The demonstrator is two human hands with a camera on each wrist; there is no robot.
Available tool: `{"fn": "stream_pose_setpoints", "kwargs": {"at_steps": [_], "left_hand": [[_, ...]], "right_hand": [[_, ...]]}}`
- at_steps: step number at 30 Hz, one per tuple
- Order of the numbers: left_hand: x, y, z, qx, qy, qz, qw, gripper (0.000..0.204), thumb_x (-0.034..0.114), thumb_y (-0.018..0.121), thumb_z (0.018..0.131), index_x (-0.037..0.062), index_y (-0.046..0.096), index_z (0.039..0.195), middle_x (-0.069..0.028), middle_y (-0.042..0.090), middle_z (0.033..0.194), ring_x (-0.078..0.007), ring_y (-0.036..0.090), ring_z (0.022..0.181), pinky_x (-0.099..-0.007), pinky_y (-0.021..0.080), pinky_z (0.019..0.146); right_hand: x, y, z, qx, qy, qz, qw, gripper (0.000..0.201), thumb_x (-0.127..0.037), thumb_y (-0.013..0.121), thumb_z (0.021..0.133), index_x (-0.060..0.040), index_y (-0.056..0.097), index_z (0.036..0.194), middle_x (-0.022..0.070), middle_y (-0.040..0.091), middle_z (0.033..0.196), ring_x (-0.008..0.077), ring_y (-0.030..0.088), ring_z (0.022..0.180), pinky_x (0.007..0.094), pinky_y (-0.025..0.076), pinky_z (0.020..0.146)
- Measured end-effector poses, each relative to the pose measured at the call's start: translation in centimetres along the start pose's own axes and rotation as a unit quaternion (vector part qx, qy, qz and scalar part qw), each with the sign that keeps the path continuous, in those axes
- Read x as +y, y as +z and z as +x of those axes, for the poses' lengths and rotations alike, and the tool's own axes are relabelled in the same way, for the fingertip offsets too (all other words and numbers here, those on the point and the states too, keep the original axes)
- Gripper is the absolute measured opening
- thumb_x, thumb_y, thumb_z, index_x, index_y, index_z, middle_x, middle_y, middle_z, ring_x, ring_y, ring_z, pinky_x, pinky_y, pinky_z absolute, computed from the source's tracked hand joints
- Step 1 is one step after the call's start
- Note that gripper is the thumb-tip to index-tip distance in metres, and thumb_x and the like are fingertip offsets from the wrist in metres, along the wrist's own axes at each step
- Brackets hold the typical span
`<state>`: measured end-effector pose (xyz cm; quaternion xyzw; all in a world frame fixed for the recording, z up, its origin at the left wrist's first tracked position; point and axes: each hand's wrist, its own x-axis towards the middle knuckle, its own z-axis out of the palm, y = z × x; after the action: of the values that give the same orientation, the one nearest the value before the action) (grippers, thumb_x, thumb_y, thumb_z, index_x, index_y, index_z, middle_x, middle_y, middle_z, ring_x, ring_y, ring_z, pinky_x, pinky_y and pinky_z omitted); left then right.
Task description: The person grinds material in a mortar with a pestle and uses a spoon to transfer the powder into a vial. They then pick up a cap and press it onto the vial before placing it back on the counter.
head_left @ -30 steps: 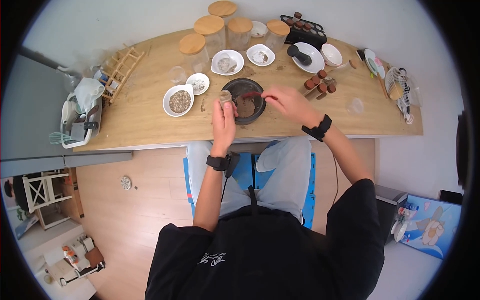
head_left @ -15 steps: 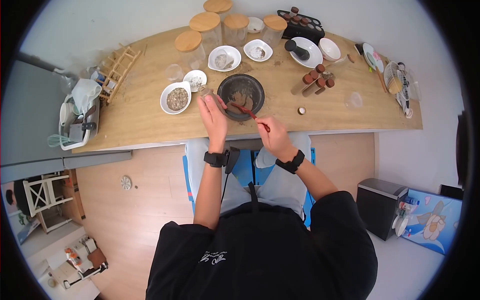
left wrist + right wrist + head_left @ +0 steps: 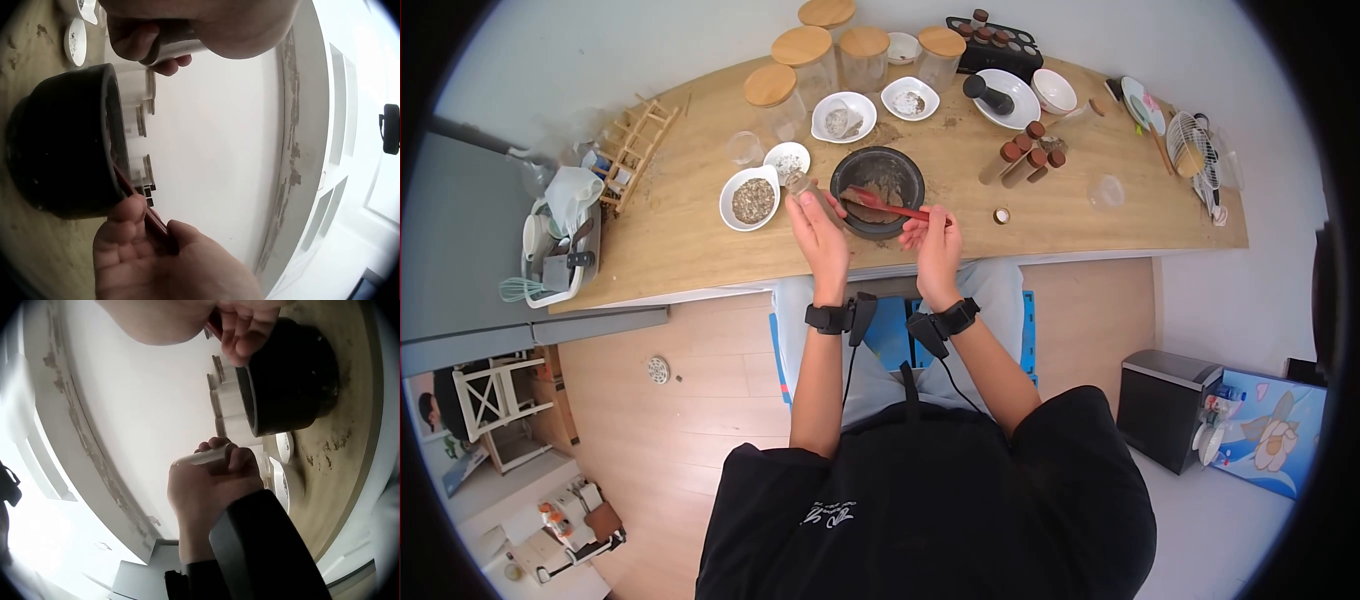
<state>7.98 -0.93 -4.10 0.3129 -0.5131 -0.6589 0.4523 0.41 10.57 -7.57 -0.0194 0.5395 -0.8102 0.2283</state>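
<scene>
My left hand [image 3: 822, 240] holds a small uncapped glass tube [image 3: 799, 185], its mouth near the left rim of the black mortar [image 3: 919, 188]. In the left wrist view the tube [image 3: 178, 50] lies between thumb and fingers. My right hand [image 3: 937, 250] pinches the handle of a red spoon [image 3: 897, 209] at the mortar's front right. The spoon's head is over brown powder [image 3: 888, 188] inside the bowl, pointing left toward the tube. The right wrist view shows the mortar [image 3: 287, 394] from the side, hiding its contents.
Left of the mortar stand white dishes, one with coarse seasoning [image 3: 753, 200]. Several wood-lidded jars [image 3: 865, 60] stand behind. A pestle [image 3: 988, 95] rests on a white plate. Capped tubes [image 3: 1025, 160] and a loose cap [image 3: 1001, 216] lie to the right.
My right hand has come down and left from above the mortar's right side, and the spoon's head now points left. The tube has shifted left and tilted; the loose cap has come into view.
</scene>
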Motion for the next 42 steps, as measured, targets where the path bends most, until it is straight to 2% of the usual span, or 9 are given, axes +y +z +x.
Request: {"fn": "stream_pose_setpoints", "kwargs": {"at_steps": [9, 11, 17, 28, 30, 32, 35, 38, 42], "left_hand": [[-0.9, -1.7, 0.4, -0.11, 0.003, 0.12, 0.987, 0.033, 0.027, 0.05, 0.104, -0.0007, 0.047, 0.122, -0.0082, 0.059, 0.093, -0.0145, 0.057, 0.079, -0.0285, 0.047, 0.07], [-1.5, -1.1, 0.4, -0.077, 0.185, 0.216, 0.956, 0.039, 0.027, 0.059, 0.1, -0.0026, 0.047, 0.122, -0.0165, 0.064, 0.101, -0.0256, 0.064, 0.087, -0.0358, 0.05, 0.076], [0.9, -0.5, -0.1, -0.138, 0.1, 0.298, 0.939, 0.034, 0.028, 0.067, 0.094, 0.0017, 0.054, 0.113, -0.0215, 0.068, 0.094, -0.0394, 0.066, 0.085, -0.0417, 0.051, 0.072], [2.0, 0.2, 0.3, -0.157, 0.095, 0.325, 0.928, 0.03, 0.027, 0.07, 0.091, 0.0053, 0.059, 0.108, -0.0168, 0.07, 0.093, -0.0371, 0.067, 0.083, -0.042, 0.051, 0.07], [2.0, 0.2, 0.5, -0.156, 0.093, 0.314, 0.932, 0.03, 0.026, 0.07, 0.091, 0.0047, 0.059, 0.108, -0.017, 0.07, 0.092, -0.037, 0.067, 0.083, -0.0414, 0.051, 0.07], [2.0, 0.2, 0.7, -0.169, 0.065, 0.274, 0.944, 0.032, 0.022, 0.071, 0.092, -0.0009, 0.058, 0.11, -0.013, 0.068, 0.09, -0.0201, 0.063, 0.078, -0.0333, 0.05, 0.071], [2.0, 0.4, 0.7, -0.175, 0.084, 0.249, 0.949, 0.029, 0.02, 0.07, 0.094, -0.001, 0.058, 0.11, -0.008, 0.066, 0.085, -0.0128, 0.059, 0.072, -0.0296, 0.049, 0.065], [1.9, 0.5, 0.7, -0.183, 0.015, 0.21, 0.96, 0.028, 0.02, 0.07, 0.093, 0.0003, 0.06, 0.109, -0.0142, 0.07, 0.089, -0.0201, 0.067, 0.076, -0.032, 0.051, 0.069], [1.6, 0.6, 0.8, -0.197, -0.012, 0.199, 0.96, 0.027, 0.02, 0.069, 0.094, -0.0003, 0.06, 0.11, -0.012, 0.07, 0.087, -0.0157, 0.064, 0.075, -0.0302, 0.051, 0.069]], "right_hand": [[-2.3, -1.5, 3.1, 0.011, 0.004, -0.019, 1.0, 0.036, -0.034, 0.039, 0.107, -0.0016, 0.053, 0.1, 0.0089, 0.062, 0.072, 0.0147, 0.058, 0.057, 0.0264, 0.044, 0.052], [-3.9, -1.7, 3.8, 0.004, -0.019, -0.021, 1.0, 0.037, -0.036, 0.038, 0.107, -0.0019, 0.052, 0.099, 0.0091, 0.062, 0.072, 0.015, 0.058, 0.057, 0.0265, 0.044, 0.052], [-8.5, -1.7, 5.8, -0.009, -0.077, -0.041, 0.996, 0.043, -0.041, 0.038, 0.107, -0.0029, 0.052, 0.095, 0.009, 0.062, 0.069, 0.015, 0.057, 0.054, 0.0266, 0.042, 0.05], [-12.8, -0.4, 8.4, -0.129, -0.052, -0.138, 0.981, 0.041, -0.04, 0.041, 0.107, -0.0028, 0.054, 0.096, 0.0079, 0.062, 0.069, 0.0126, 0.058, 0.054, 0.0237, 0.043, 0.048], [-14.5, 0.2, 9.4, -0.234, -0.047, -0.175, 0.955, 0.037, -0.037, 0.041, 0.107, -0.0027, 0.054, 0.101, 0.0078, 0.064, 0.075, 0.013, 0.06, 0.056, 0.023, 0.046, 0.05], [-16.3, 0.8, 10.2, -0.292, -0.061, -0.215, 0.93, 0.036, -0.036, 0.041, 0.107, -0.0029, 0.054, 0.103, 0.0075, 0.064, 0.079, 0.0123, 0.061, 0.061, 0.0228, 0.047, 0.053], [-18.5, 1.7, 10.1, -0.379, -0.103, -0.281, 0.876, 0.033, -0.033, 0.041, 0.108, -0.0032, 0.055, 0.106, 0.0065, 0.065, 0.085, 0.0112, 0.062, 0.07, 0.0228, 0.048, 0.061], [-20.1, 2.7, 8.8, -0.426, -0.155, -0.332, 0.827, 0.03, -0.03, 0.043, 0.107, -0.0031, 0.055, 0.106, 0.0058, 0.065, 0.087, 0.0113, 0.06, 0.075, 0.0246, 0.048, 0.067], [-21.5, 3.7, 6.5, -0.458, -0.22, -0.441, 0.74, 0.019, -0.016, 0.044, 0.105, -0.0008, 0.055, 0.106, 0.0049, 0.062, 0.093, 0.0118, 0.057, 0.081, 0.0264, 0.046, 0.071]]}}
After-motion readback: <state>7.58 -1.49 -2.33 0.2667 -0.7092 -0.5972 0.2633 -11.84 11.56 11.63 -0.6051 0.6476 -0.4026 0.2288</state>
